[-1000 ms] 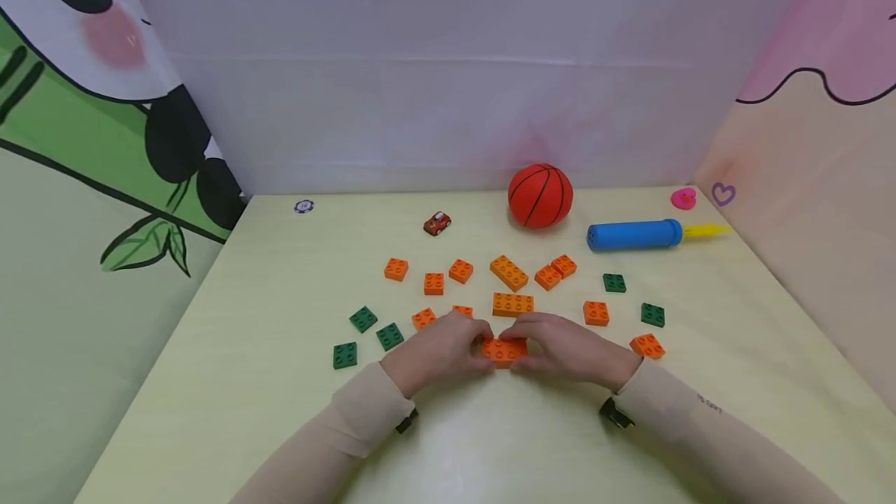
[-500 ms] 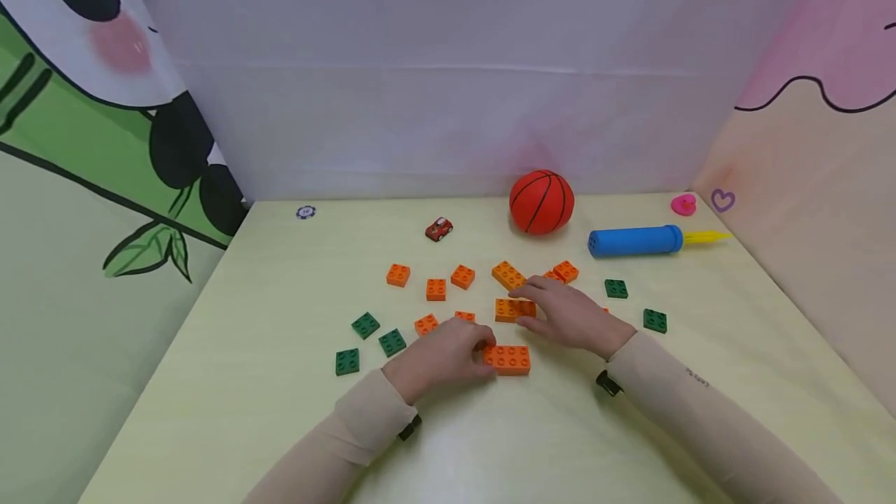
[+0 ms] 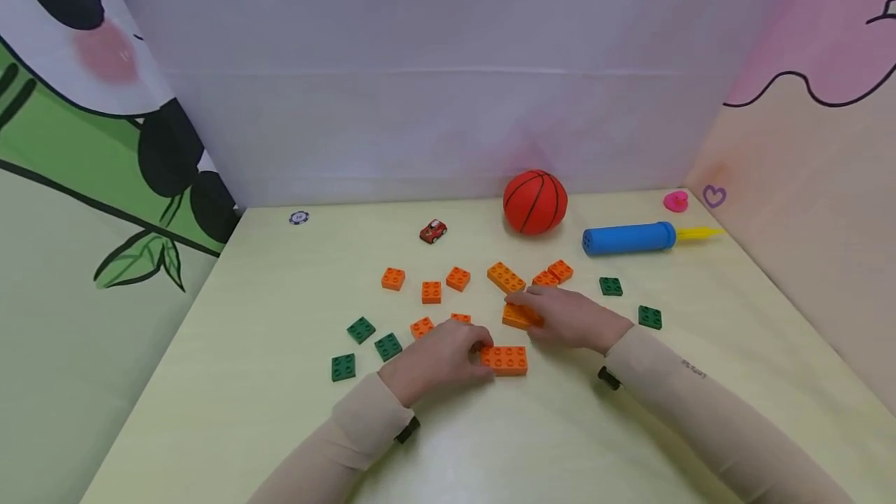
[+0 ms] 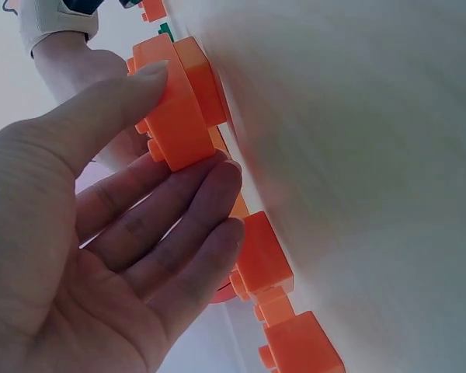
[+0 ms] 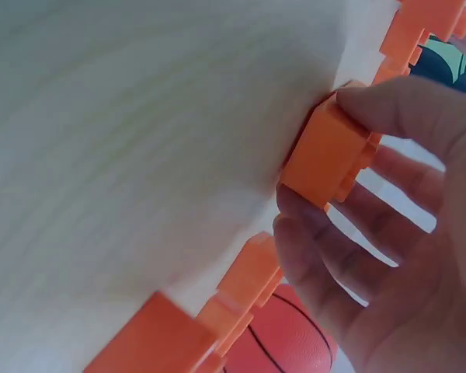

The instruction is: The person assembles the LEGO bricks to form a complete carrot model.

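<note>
My left hand (image 3: pixel 448 360) pinches the left end of a long orange toy building brick (image 3: pixel 505 361) near the front middle of the table. In the left wrist view, the thumb lies on one side of this brick (image 4: pixel 175 116), with fingertips against the other. Just behind and right of it, my right hand (image 3: pixel 570 319) grips a lighter orange long brick (image 3: pixel 518 317) between thumb and fingers. The right wrist view shows that brick (image 5: pixel 326 151) low over the table, studs towards the palm. Another light orange long brick (image 3: pixel 506 277) lies right behind the right hand.
Small orange bricks (image 3: pixel 431 292) lie scattered behind both hands. Several green bricks (image 3: pixel 343 368) are at left, with two more (image 3: pixel 649 317) at right. Farther back stand a toy car (image 3: pixel 433 232), a red ball (image 3: pixel 535 202), a blue pump (image 3: pixel 628 239) and a pink duck (image 3: pixel 675 201).
My right hand has left the front orange brick, reached back and taken hold of the lighter long brick, which has turned slightly and shifted right. The left hand keeps its pinch.
</note>
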A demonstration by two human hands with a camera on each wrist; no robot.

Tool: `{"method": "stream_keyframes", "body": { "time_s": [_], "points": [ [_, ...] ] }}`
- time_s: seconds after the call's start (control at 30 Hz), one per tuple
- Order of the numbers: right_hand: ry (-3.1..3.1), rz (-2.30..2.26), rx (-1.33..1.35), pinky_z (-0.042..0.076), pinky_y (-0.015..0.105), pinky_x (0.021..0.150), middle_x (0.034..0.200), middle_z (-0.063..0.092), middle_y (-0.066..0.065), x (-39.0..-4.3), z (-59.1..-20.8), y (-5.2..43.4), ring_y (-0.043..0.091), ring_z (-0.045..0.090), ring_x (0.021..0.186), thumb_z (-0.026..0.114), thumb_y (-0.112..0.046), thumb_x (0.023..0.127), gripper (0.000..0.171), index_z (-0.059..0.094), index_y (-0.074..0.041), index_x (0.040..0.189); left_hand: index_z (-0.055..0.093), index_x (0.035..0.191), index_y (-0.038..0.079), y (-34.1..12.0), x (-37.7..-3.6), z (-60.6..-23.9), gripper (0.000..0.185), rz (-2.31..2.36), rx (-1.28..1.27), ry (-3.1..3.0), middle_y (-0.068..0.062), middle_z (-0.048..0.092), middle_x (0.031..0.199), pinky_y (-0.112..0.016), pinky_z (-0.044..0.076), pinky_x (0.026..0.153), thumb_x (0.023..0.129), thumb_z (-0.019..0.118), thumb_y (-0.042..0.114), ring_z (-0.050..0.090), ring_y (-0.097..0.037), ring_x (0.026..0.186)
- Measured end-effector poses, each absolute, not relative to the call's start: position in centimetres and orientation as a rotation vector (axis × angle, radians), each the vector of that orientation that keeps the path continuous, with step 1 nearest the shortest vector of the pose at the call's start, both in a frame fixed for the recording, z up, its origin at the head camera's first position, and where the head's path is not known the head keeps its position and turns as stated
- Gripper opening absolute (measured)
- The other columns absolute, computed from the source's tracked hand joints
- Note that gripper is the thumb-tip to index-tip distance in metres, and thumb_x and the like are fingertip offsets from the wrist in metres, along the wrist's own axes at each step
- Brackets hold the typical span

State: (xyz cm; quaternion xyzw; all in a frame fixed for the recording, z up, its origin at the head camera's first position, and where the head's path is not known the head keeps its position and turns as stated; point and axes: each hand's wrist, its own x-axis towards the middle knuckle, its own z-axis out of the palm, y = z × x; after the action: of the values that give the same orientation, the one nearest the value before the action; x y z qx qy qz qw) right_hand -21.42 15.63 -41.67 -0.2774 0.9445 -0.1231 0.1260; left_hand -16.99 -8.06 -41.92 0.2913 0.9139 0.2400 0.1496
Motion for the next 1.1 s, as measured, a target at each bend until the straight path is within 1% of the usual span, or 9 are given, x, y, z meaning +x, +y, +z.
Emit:
{"method": "stream_keyframes", "body": {
  "time_s": [0.13, 0.23, 0.33, 0.43, 0.53, 0.7, 0.87, 1.1],
  "points": [
    [2.751, -0.362, -0.820, 0.050, 0.049, 0.099, 0.133, 0.059, 0.007, -20.9, -41.5, 16.8, 0.028, 0.056, 0.121, 0.071, -0.022, 0.092, 0.053, 0.055, -0.022, 0.143, 0.072, 0.111, 0.015, -8.1, -17.0, -41.8, 0.032, 0.714, 0.817, 2.613, 0.011, 0.061, 0.086, -0.021, 0.048, 0.070, 0.085, 0.081, 0.031, 0.054, -0.009, 0.074],
    [2.748, -0.435, -0.807, 0.051, 0.046, 0.097, 0.132, 0.058, 0.006, -20.0, -41.2, 17.6, 0.025, 0.057, 0.117, 0.070, -0.023, 0.094, 0.052, 0.054, -0.023, 0.143, 0.072, 0.111, 0.015, -8.1, -17.0, -41.8, 0.031, 0.716, 0.804, 2.608, 0.011, 0.062, 0.088, -0.021, 0.048, 0.071, 0.085, 0.081, 0.031, 0.055, -0.008, 0.075],
    [2.719, -0.564, -0.797, 0.054, 0.041, 0.092, 0.129, 0.058, -0.001, -18.8, -40.7, 18.1, 0.018, 0.056, 0.112, 0.069, -0.024, 0.094, 0.052, 0.054, -0.026, 0.144, 0.072, 0.111, 0.015, -8.1, -17.0, -41.8, 0.031, 0.715, 0.803, 2.609, 0.011, 0.063, 0.088, -0.021, 0.049, 0.071, 0.085, 0.080, 0.031, 0.055, -0.008, 0.076],
    [2.661, -0.681, -0.866, 0.053, 0.038, 0.089, 0.125, 0.058, -0.007, -17.8, -40.4, 18.3, 0.013, 0.054, 0.108, 0.069, -0.023, 0.095, 0.051, 0.054, -0.028, 0.143, 0.072, 0.110, 0.015, -8.2, -17.0, -41.8, 0.030, 0.715, 0.815, 2.615, 0.011, 0.063, 0.088, -0.021, 0.049, 0.070, 0.085, 0.081, 0.030, 0.055, -0.009, 0.075],
    [2.611, -0.732, -0.950, 0.053, 0.038, 0.093, 0.125, 0.057, -0.012, -17.0, -40.4, 18.3, 0.010, 0.054, 0.110, 0.068, -0.022, 0.095, 0.049, 0.055, -0.031, 0.141, 0.072, 0.109, 0.014, -8.2, -17.0, -41.7, 0.029, 0.711, 0.836, 2.622, 0.010, 0.064, 0.088, -0.021, 0.048, 0.069, 0.085, 0.081, 0.029, 0.055, -0.009, 0.074],
    [2.583, -0.755, -1.015, 0.050, 0.039, 0.099, 0.125, 0.057, -0.016, -16.5, -41.0, 17.9, 0.007, 0.054, 0.114, 0.069, -0.020, 0.094, 0.046, 0.058, -0.033, 0.137, 0.072, 0.108, 0.014, -8.0, -17.0, -41.7, 0.029, 0.706, 0.830, 2.625, 0.010, 0.063, 0.087, -0.021, 0.048, 0.069, 0.085, 0.081, 0.029, 0.055, -0.009, 0.075],
    [2.595, -0.771, -1.001, 0.051, 0.037, 0.099, 0.124, 0.058, -0.017, -16.2, -41.4, 17.7, 0.005, 0.055, 0.113, 0.069, -0.023, 0.094, 0.045, 0.058, -0.033, 0.137, 0.072, 0.109, 0.015, -7.8, -17.0, -41.7, 0.029, 0.701, 0.808, 2.615, 0.010, 0.063, 0.088, -0.021, 0.049, 0.070, 0.086, 0.080, 0.029, 0.055, -0.009, 0.076],
    [2.582, -0.789, -0.936, 0.050, 0.039, 0.099, 0.126, 0.059, -0.018, -15.9, -41.2, 17.5, 0.006, 0.055, 0.114, 0.069, -0.026, 0.095, 0.043, 0.058, -0.034, 0.136, 0.071, 0.108, 0.014, -7.7, -17.0, -41.7, 0.028, 0.696, 0.826, 2.610, 0.009, 0.065, 0.091, -0.022, 0.050, 0.075, 0.086, 0.080, 0.029, 0.056, -0.008, 0.078]
  ]
}}
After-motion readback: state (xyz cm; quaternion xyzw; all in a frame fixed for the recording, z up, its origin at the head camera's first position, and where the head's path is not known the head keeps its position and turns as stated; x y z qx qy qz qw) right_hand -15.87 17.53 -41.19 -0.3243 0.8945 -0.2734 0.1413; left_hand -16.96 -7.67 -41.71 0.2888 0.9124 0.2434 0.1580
